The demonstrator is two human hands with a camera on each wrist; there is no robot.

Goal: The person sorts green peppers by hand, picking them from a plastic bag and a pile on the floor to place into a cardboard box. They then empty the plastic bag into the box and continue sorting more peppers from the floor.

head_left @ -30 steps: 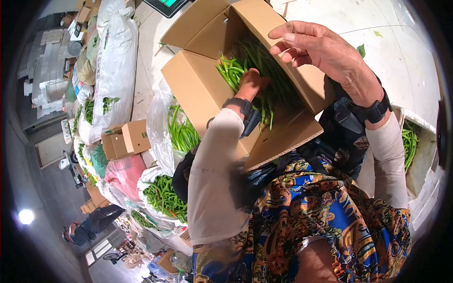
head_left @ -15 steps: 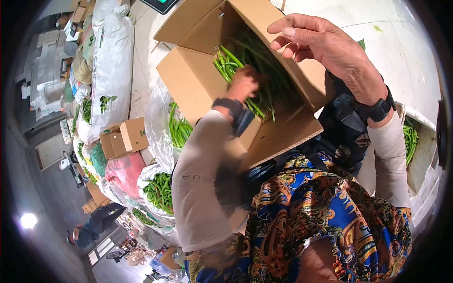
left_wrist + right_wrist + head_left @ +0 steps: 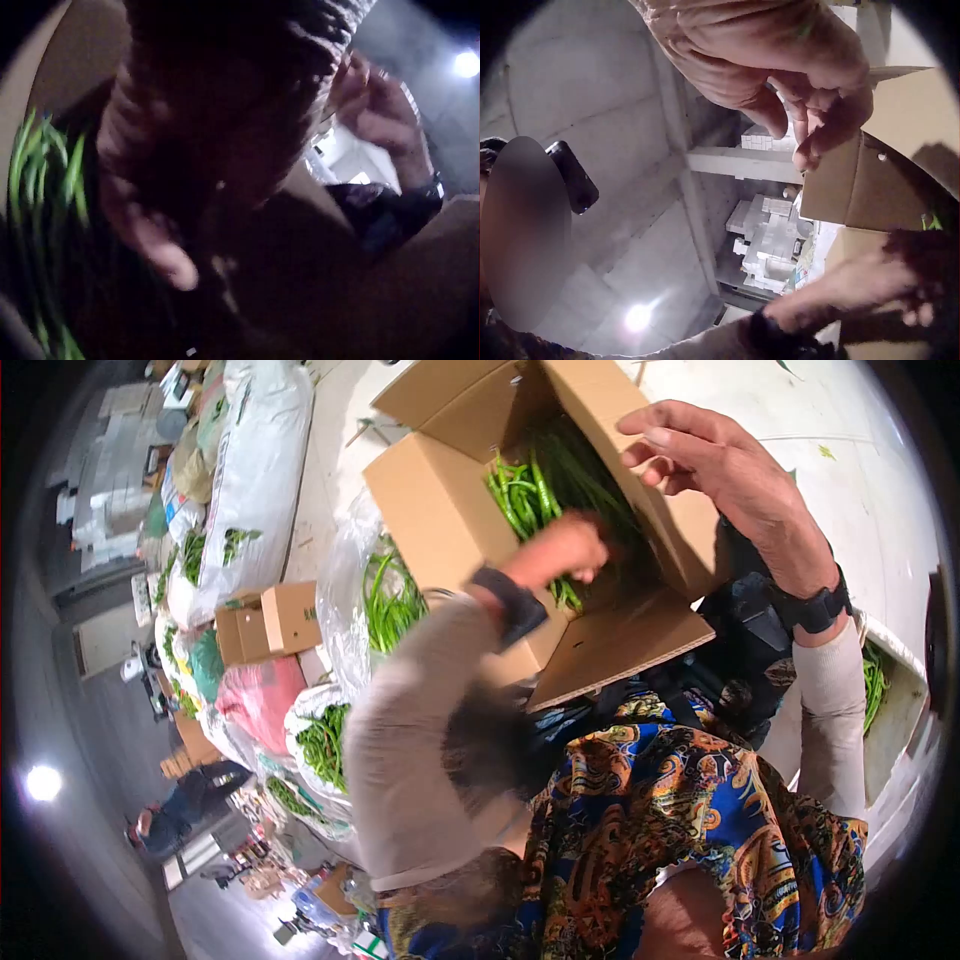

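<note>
A cardboard box stands tilted in front of me with its flaps spread, holding long green chili peppers. My left hand, blurred in the head view, reaches into the box over the peppers. In the left wrist view its thumb points down beside the pile, and no pepper shows in its grasp. My right hand is raised at the box's right flap, its fingers loosely bent and holding nothing; the same hand is seen from the side in the right wrist view.
Left of the box is a clear plastic bag of green peppers, with another sack of peppers nearer me. A small carton and long white sacks lie farther left. A white bin with peppers stands at right.
My left hand has moved from the bright peppers at the box's left toward its near right part, empty-looking now. My right hand keeps its pose; the head view has shifted slightly.
</note>
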